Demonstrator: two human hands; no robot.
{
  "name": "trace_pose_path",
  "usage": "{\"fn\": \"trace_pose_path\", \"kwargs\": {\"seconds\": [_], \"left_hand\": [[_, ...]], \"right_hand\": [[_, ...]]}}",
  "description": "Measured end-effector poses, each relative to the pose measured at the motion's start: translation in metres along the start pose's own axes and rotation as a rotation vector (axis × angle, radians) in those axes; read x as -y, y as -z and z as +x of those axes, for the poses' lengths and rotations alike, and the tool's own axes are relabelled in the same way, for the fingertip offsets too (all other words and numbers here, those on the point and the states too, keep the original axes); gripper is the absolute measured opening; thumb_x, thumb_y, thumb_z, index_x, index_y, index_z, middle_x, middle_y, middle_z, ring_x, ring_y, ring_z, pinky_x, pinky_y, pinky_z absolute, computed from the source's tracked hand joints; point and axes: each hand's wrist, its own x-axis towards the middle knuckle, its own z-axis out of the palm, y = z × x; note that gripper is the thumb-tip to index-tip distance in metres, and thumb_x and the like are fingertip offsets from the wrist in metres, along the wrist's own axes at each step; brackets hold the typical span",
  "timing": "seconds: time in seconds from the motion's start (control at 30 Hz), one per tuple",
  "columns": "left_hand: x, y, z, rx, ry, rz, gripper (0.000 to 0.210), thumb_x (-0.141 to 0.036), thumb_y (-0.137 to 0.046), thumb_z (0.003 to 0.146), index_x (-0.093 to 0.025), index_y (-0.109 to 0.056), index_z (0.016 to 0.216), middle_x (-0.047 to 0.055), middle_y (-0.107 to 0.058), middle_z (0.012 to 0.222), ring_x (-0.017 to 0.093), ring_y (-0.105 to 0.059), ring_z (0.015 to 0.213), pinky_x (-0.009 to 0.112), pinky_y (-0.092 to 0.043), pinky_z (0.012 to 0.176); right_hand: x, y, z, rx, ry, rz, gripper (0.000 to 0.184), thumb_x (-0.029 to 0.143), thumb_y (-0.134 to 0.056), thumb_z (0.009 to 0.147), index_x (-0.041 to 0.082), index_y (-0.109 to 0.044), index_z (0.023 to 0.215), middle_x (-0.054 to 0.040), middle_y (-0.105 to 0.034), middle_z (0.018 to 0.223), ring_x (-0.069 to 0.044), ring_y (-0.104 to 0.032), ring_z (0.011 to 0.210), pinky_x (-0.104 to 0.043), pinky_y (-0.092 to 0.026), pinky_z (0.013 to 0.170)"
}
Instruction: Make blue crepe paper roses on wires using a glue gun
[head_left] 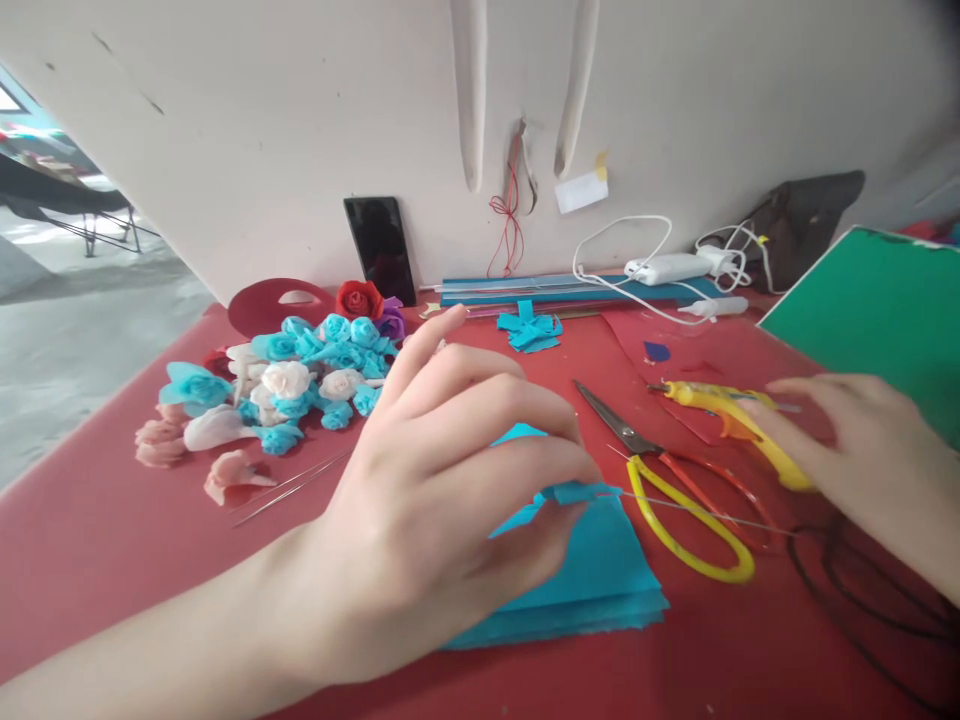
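Observation:
My left hand [457, 470] is closed in a pinch on a narrow strip of blue crepe paper [577, 493] wound around a thin wire, which sticks out to the right. Under this hand lies a stack of blue crepe paper sheets [615, 570]. At the right, my right hand [862, 440] is over a yellow hot glue gun [772, 440], thumb and fingers apart; whether they touch it is unclear. The glue gun lies on the table with its nozzle pointing left. Scissors [637, 440] with one yellow and one red handle lie open between the hands.
Blue, white and pink paper flowers [330, 370] are heaped at the left beside loose wires [292, 490]. A phone [380, 250] leans on the wall. Behind are a folded blue strip piece [529, 327] and a white power strip [667, 267]. A black cord [825, 590] crosses the right front; a green board [877, 310] stands right.

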Motion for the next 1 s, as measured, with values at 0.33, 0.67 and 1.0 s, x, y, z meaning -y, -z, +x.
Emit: {"fn": "trace_pose_path", "kwargs": {"seconds": [0.33,0.67,1.0], "left_hand": [[-0.004,0.003,0.002,0.029,0.030,-0.109,0.008,-0.018,-0.065,0.076,-0.022,-0.061,0.081,-0.002,-0.065,0.080,0.015,-0.058,0.078,0.038,-0.043,0.091],[0.002,0.005,-0.003,-0.080,0.106,-0.215,0.022,-0.022,-0.036,0.092,-0.019,-0.052,0.078,0.000,-0.053,0.073,0.014,-0.049,0.070,0.033,-0.040,0.071],[-0.001,-0.009,-0.004,0.110,0.265,-0.279,0.010,-0.008,-0.052,0.082,-0.016,-0.057,0.085,-0.004,-0.059,0.071,0.008,-0.053,0.065,0.023,-0.044,0.066]], "right_hand": [[0.121,0.062,-0.030,0.296,0.381,0.768,0.018,0.036,-0.047,0.090,0.033,-0.064,0.092,0.0030,-0.068,0.074,-0.014,-0.063,0.061,-0.022,-0.051,0.055],[0.120,0.056,-0.016,0.622,0.035,1.083,0.030,0.044,-0.052,0.087,0.022,-0.064,0.069,0.0042,-0.051,0.047,-0.006,-0.048,0.038,-0.015,-0.040,0.037],[0.127,0.055,-0.023,0.656,-0.108,1.242,0.038,0.048,-0.054,0.082,0.020,-0.056,0.057,0.0031,-0.051,0.046,-0.007,-0.050,0.037,-0.014,-0.040,0.037]]}}
